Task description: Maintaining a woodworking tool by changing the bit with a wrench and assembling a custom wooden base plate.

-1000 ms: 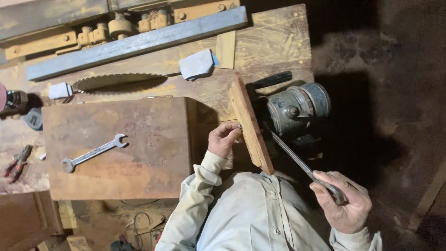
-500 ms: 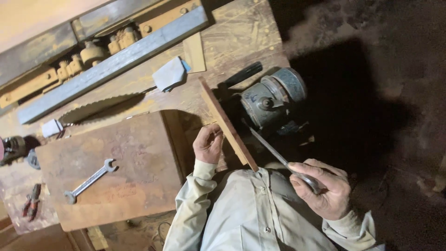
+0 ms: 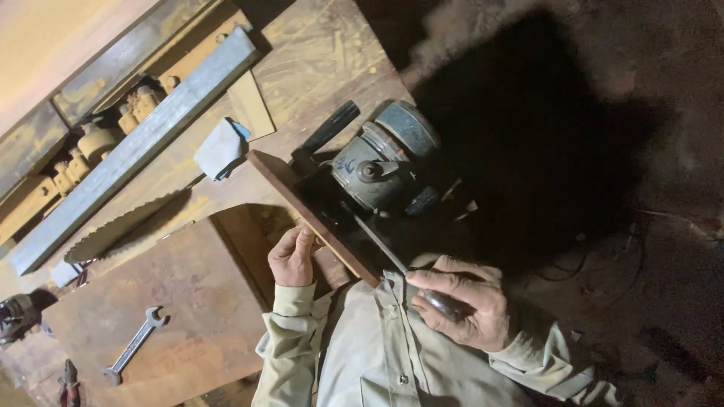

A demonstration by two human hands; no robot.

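The file's handle (image 3: 441, 301) is buried inside the right hand (image 3: 460, 309). The red pliers (image 3: 69, 377) run off the bottom edge. Deep shadow swallows the floor (image 3: 543, 151) beyond the motor (image 3: 381, 169).

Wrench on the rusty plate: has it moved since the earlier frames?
No. The wrench lies at the same spot on the rusty plate; only the camera's view has turned.

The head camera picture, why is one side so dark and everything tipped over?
In the head view, the right side past the electric motor lies in deep shadow, so the floor there barely shows; light falls on the workbench, the saw blade and the spanner; the whole frame is tilted; the left hand and right hand look fairly sharp.
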